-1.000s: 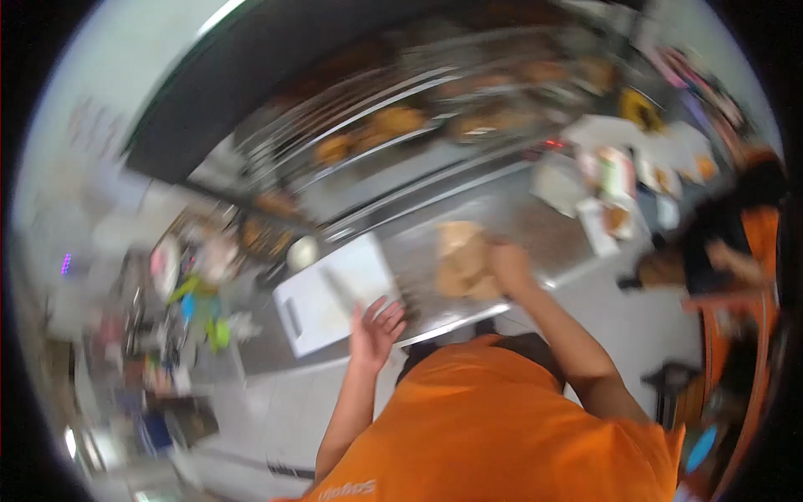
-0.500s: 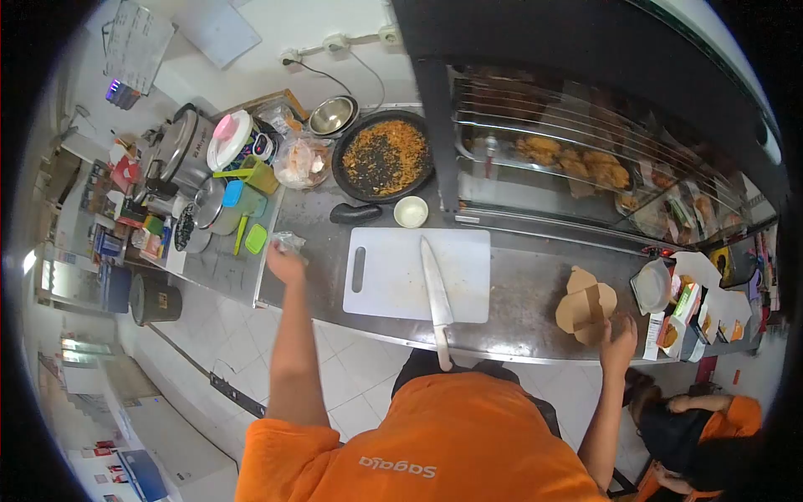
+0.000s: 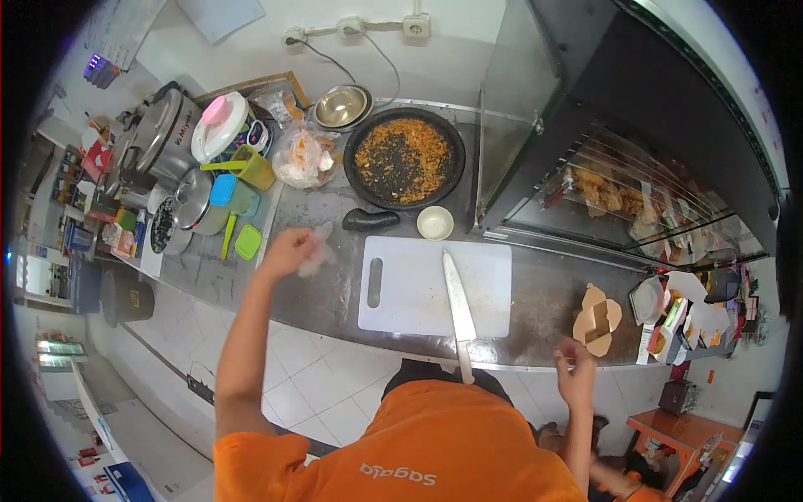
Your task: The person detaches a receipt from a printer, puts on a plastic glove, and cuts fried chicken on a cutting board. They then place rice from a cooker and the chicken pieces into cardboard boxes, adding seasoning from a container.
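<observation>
My left hand [image 3: 291, 253] is closed on a piece of crumpled clear plastic [image 3: 316, 255], thin and blurred, over the counter left of the cutting board. My right hand [image 3: 575, 368] is at the counter's front edge, its fingers loosely curled and apart from the thumb, with nothing seen in them. Just beyond it stands an opened brown cardboard food box [image 3: 597, 325]. Between my hands lies a white cutting board [image 3: 410, 289], and a large knife [image 3: 458, 305] rests on it with its handle over the front edge.
Behind the board are a white bowl [image 3: 435, 223], a dark elongated object [image 3: 370, 220] and a black pan of orange-brown crumbs [image 3: 401, 163]. Pots and green containers [image 3: 242, 201] crowd the left. A glass display case [image 3: 619, 184] stands back right, filled boxes [image 3: 669, 314] below. Another person [image 3: 619, 481] is lower right.
My left hand has moved forward and right relative to the counter, with the plastic. The right hand has drawn back from the cardboard box. The display case's glass door now shows swung open, and the view has shifted.
</observation>
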The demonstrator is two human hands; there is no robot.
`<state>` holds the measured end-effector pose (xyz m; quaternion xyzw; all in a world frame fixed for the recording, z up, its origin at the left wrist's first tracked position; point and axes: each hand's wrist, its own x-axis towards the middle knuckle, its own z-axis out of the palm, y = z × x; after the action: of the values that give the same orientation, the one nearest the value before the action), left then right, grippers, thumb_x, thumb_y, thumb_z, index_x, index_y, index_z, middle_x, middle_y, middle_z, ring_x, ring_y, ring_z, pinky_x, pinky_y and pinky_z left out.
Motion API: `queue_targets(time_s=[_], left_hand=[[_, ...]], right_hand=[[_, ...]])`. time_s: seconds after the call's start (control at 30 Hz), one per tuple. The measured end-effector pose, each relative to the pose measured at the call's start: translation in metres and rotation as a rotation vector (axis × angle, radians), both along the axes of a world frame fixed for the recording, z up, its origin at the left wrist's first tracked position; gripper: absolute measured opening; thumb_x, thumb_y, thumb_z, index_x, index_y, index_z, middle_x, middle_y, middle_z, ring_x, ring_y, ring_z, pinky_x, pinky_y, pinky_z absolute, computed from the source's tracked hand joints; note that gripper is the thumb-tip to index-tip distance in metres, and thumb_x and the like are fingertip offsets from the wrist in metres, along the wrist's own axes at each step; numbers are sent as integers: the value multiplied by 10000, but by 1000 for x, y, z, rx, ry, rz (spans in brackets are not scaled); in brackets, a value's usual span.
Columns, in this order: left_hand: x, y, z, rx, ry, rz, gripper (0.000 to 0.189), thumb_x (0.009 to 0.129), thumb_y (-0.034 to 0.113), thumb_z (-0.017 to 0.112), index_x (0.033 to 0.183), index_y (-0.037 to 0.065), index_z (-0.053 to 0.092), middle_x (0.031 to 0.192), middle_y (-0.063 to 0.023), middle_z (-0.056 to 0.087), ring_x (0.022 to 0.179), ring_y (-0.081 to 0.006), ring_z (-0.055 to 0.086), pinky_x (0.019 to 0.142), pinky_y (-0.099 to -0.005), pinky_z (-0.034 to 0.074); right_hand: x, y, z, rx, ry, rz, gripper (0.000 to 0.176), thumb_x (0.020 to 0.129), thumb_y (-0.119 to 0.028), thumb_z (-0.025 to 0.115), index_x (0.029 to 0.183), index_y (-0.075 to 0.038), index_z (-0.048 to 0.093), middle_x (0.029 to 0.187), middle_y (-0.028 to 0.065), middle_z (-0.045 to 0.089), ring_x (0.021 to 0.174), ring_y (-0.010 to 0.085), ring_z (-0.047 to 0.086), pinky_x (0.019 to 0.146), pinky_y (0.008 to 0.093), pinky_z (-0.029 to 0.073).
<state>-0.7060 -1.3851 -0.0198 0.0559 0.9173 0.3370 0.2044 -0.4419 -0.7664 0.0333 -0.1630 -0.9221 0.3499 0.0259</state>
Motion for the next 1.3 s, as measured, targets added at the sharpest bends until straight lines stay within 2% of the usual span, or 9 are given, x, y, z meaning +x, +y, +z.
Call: queue_targets(time_s=[0.03,0.27,0.33,0.43,0.7,0.8,0.87,1.07,1.3], left_hand=[[13,19,10,379,-65,206,218,1021,258,612,1039,56,693,1051,-113,756,800,-216,708,664,-362,565],[49,66,61,976,-192,352,225,1063,273,519,1184,96,586,1259,-146,692,953,-235,719,746,-408,625],[56,77,65,1526,-366,182,341,1031,263,509,1268,39,607,1463,-214,565,1246,-338,638,983,-469,570],[65,131,65,1646,-259,136,440,1003,272,494,1318,-8,620,1636,-221,356,1464,-380,431,1181,-539,394],[159,332,56,1668,-330,132,429,1004,184,504,1343,-62,598,1641,-232,342,1533,-342,318,1243,-468,272],[162,344,44,1630,-429,239,416,1046,163,481,1359,-101,551,1521,-247,488,1488,-338,400,1210,-440,345],[159,356,61,1328,-633,446,439,1099,241,445,1388,-80,523,1431,-221,564,1444,-338,457,1177,-458,397],[156,366,69,1478,-732,544,604,1117,457,379,1512,3,422,1559,-157,453,1493,-350,373,1164,-473,414],[152,381,68,1523,-578,241,774,1065,658,273,1578,89,380,1668,-137,304,1569,-333,193,1247,-480,237]], right_hand=[[-5,-7,2,-19,-2,39,319,896,-109,738,1165,52,678,1021,218,729,900,333,719,791,415,555],[-12,-7,7,-104,26,104,298,891,-103,742,1136,56,687,1008,216,733,887,325,732,803,400,565],[-10,-7,9,-113,38,81,297,890,-106,747,1137,49,690,1009,210,735,889,320,734,805,399,565],[-12,-29,25,-152,82,108,309,878,-126,776,1142,17,701,1012,179,743,900,295,734,807,387,564],[-58,-139,61,-265,434,84,276,837,-94,813,1082,-19,712,910,111,709,759,203,681,657,358,536],[-52,-130,51,-323,380,81,167,866,-61,746,1021,-17,703,928,152,684,797,329,688,693,404,558],[-41,-127,47,-303,430,284,103,877,-12,694,980,-11,692,928,178,674,804,375,675,698,418,554],[-32,-119,47,-360,294,347,87,874,-6,711,959,-14,695,896,135,675,769,298,682,668,367,543],[-38,-98,54,-595,231,421,74,899,-22,690,971,-25,676,900,113,657,801,266,664,709,365,525]])
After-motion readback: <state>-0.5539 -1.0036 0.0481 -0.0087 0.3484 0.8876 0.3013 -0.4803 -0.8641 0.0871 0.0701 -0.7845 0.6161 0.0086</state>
